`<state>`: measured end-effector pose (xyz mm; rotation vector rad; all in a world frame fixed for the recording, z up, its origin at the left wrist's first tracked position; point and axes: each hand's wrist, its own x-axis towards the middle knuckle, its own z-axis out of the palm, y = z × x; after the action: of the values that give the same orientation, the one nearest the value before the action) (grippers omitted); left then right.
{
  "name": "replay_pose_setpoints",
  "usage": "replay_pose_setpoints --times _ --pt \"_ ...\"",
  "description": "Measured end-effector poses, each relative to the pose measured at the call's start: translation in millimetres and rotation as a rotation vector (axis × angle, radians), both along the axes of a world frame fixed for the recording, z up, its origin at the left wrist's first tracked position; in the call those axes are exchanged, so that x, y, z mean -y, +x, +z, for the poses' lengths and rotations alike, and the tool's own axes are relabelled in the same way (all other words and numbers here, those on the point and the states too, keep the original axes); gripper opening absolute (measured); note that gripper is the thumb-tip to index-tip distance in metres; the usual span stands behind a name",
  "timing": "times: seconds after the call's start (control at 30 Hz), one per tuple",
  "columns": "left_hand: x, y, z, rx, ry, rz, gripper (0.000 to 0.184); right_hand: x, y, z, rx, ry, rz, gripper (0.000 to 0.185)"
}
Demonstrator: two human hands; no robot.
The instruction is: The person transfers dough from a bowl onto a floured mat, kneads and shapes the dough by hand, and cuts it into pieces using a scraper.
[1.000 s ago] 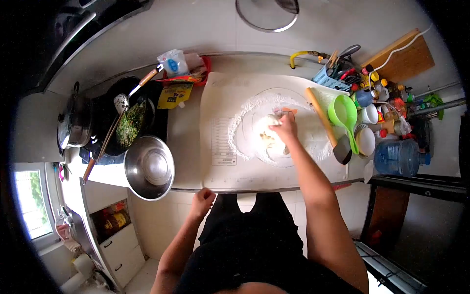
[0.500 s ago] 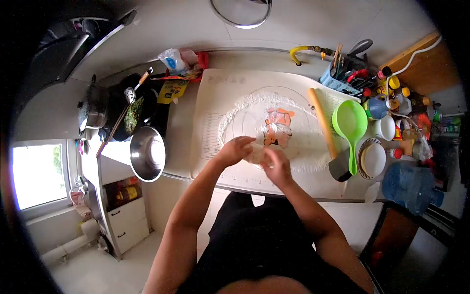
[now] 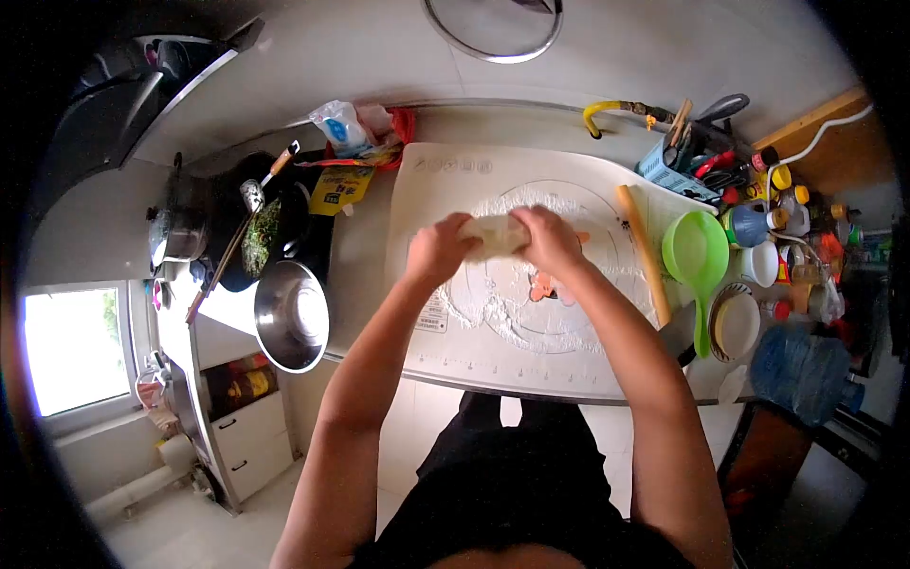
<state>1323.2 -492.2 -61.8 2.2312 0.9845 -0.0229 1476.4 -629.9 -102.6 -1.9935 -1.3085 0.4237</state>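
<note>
A pale lump of dough (image 3: pixel 494 237) stretches between my two hands over the far part of the white kneading mat (image 3: pixel 417 204). My left hand (image 3: pixel 441 248) is closed round its left end, and my right hand (image 3: pixel 550 241) grips the right end. Loose flour (image 3: pixel 507 327) lies in a rough ring on the mat, around a printed orange cartoon figure (image 3: pixel 542 284) that my right forearm partly covers. A wooden rolling pin (image 3: pixel 645 254) rests on the right side of the mat.
Right of the mat are a green ladle-shaped scoop (image 3: pixel 697 248), a bowl (image 3: pixel 737 327), several bottles (image 3: pixel 749 226) and a blue utensil basket (image 3: pixel 668 173). To the left, a steel bowl (image 3: pixel 291 316) stands near a dark pan holding chopped greens (image 3: pixel 261 242). Food packets (image 3: pixel 343 188) lie at the back left.
Both hands have moved away from my body, toward the far side of the mat, with the dough between them. The dough is now more visible. The whole view has shifted slightly.
</note>
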Motion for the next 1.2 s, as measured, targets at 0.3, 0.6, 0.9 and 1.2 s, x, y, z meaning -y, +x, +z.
replay_pose_setpoints --times 0.3,0.6,0.9,1.2 --pt "4 -29 -53 -0.049 0.204 -0.329 0.059 3 4 -37 -0.085 -0.015 0.042 0.035" --pt "-1 15 -64 0.115 0.093 -0.124 0.046 -31 -18 -41 0.122 -0.324 -0.116 0.036" --pt "92 -44 -49 0.250 0.321 -0.225 0.039 76 -91 -23 0.327 -0.008 -0.126 0.045" --pt "7 65 -92 0.065 0.456 -0.054 0.042 -20 -6 -73 0.413 -0.228 -0.208 0.052"
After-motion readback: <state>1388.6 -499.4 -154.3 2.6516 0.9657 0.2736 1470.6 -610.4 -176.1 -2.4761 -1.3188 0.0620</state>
